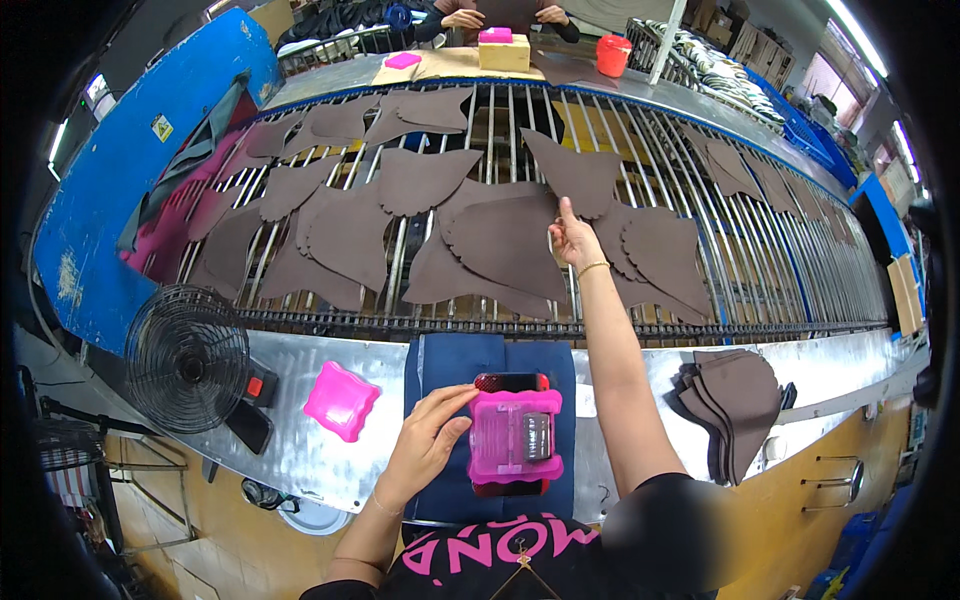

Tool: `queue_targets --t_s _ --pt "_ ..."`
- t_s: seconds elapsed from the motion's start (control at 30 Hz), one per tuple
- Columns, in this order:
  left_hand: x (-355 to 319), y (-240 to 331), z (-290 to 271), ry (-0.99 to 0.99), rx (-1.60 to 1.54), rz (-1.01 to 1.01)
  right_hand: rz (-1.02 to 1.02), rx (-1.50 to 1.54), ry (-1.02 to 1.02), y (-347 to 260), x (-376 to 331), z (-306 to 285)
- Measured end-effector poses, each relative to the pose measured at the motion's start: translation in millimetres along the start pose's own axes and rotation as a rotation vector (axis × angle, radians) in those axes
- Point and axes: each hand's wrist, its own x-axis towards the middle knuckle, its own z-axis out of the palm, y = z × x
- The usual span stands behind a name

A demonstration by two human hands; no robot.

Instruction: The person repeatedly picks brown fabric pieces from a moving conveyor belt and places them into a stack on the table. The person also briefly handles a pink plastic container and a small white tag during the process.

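Observation:
My right hand (575,240) reaches over the slatted conveyor, thumb stretched up and apart from the curled fingers. It is against a large dark brown cut piece (515,240), just below another brown piece (580,175) with a scalloped edge. I see nothing between its fingers. My left hand (432,440) lies with fingers extended at the left edge of a translucent pink tray (488,462), fingertips near its upper corner. A small dark gadget (537,436) sits in the tray. Beneath it, a glossy black-and-red object (510,382) shows at both ends, over dark blue cloth (425,375).
More brown pieces (345,235) overlap along the conveyor rods (770,255). On the metal table (290,360) are a fan (190,345), a bright pink tray (341,400) and stacked brown pieces (735,405). Across the conveyor, a person's hands (465,19) hold a brown piece.

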Motion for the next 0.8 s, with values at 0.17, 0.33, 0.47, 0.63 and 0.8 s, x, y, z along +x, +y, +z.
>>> queue_targets --t_s 0.17,0.33,0.47,0.63,0.8 --pt "-6 2 2 0.045 -0.069 -0.048 -0.071 -0.529 -0.229 3 -104 18" --pt "-8 0 5 0.056 -0.105 -0.033 -0.284 -0.546 -0.232 22 -242 -32" --pt "-8 3 7 0.058 -0.065 -0.048 -0.417 -0.434 -0.193 66 -328 -61" --pt "-6 9 9 0.056 -0.085 -0.104 -0.77 -0.919 -0.183 96 -381 -30" --pt "-9 5 17 0.107 -0.209 -0.115 -0.804 -0.972 -0.108 115 -390 -16"
